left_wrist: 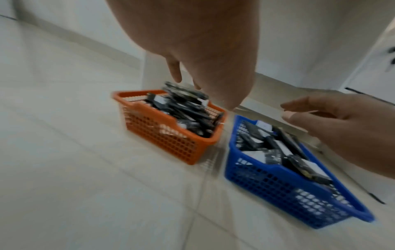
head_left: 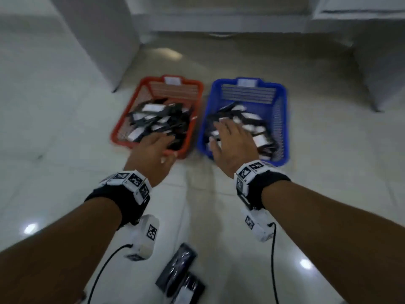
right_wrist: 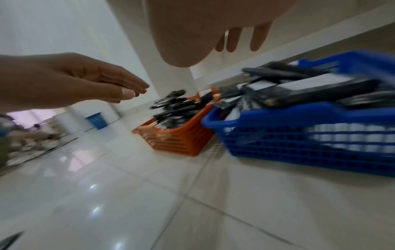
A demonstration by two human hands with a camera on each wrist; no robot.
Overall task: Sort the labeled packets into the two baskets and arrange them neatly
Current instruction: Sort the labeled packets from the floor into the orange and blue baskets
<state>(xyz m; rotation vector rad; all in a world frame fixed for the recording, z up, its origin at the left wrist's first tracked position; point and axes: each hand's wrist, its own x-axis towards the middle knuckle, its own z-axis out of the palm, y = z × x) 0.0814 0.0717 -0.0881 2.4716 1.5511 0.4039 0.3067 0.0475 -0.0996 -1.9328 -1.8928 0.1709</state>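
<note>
1. Floor (head_left: 65, 128) of pale tile carries everything we see, with both baskets side by side near a white wall.
2. Our arms reach forward from the bottom corners of the head view, each wrist wrapped in a black band with white marker blocks.
3. Blue basket (head_left: 282, 119) stands on the right, red basket (head_left: 192, 119) just to its left, not touching; both hold loose heaps of black packets (head_left: 162, 119) with white labels.
4. Our right hand (head_left: 232, 145) hovers over the near end of the blue basket, palm down, fingers straight and spread, holding nothing.
5. Our left hand (head_left: 151, 152) hovers over the near right corner of the red basket, palm down, fingers extended and close together, also holding nothing.
6. A few spare packets (head_left: 179, 275) lie on the floor close to us, between our forearms; motion blur hides their labels.
</note>
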